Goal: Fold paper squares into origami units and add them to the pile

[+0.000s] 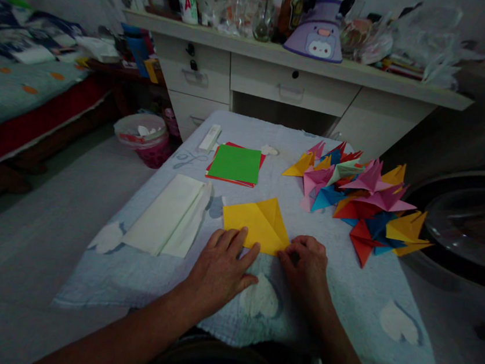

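A yellow sheet of origami paper (255,221), partly folded with creases showing, lies flat on the cloth-covered table before me. My left hand (224,262) rests on its lower left edge with the fingers spread. At the paper's lower right corner, my right hand (306,265) pinches the tip between thumb and fingers. Beyond it sits a stack of square paper (236,164), green on top with red edges under it. To the right is a heap of folded paper cranes (364,190) in pink, yellow, red, blue and pale green.
A folded whitish paper or cloth (168,214) lies left of my left hand. Near the table's far left corner is a small white box-like item (210,138). A cluttered white desk (264,70) stands behind, a pink bin (146,139) at left, a front-loading washing machine (474,220) at right.
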Demonstrator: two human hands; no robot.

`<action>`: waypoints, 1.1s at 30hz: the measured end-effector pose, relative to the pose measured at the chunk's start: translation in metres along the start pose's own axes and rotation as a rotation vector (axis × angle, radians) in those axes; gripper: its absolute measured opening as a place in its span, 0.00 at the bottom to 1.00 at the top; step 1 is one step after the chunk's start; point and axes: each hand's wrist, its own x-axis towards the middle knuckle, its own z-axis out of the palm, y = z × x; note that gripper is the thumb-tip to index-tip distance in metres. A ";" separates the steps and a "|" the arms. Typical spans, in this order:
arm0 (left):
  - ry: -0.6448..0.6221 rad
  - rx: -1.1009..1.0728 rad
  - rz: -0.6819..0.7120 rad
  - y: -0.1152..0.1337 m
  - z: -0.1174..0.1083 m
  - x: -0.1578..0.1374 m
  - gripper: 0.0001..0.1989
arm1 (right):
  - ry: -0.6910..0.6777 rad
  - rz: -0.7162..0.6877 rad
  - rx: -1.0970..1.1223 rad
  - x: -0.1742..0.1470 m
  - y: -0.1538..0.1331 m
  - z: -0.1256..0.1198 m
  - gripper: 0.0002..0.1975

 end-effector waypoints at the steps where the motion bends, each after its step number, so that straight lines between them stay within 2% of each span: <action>1: 0.000 -0.004 0.005 0.000 -0.001 0.000 0.31 | 0.005 0.002 -0.008 0.000 0.000 0.000 0.06; 5: 0.007 -0.039 0.020 -0.002 -0.003 0.000 0.28 | 0.026 -0.002 -0.020 -0.001 0.000 0.000 0.07; 10: -0.030 -0.116 0.110 -0.005 0.008 0.001 0.27 | 0.026 0.000 -0.024 -0.001 0.000 0.001 0.07; 14: -0.057 -0.149 0.112 -0.008 0.013 -0.001 0.30 | 0.014 0.017 -0.037 -0.001 -0.001 0.000 0.07; 26: -0.083 -0.186 0.120 -0.009 0.008 -0.003 0.31 | -0.005 0.033 -0.031 -0.001 -0.001 -0.001 0.06; 33: -0.057 -0.181 0.130 -0.009 0.008 -0.002 0.29 | 0.052 0.040 -0.121 -0.002 0.005 -0.001 0.05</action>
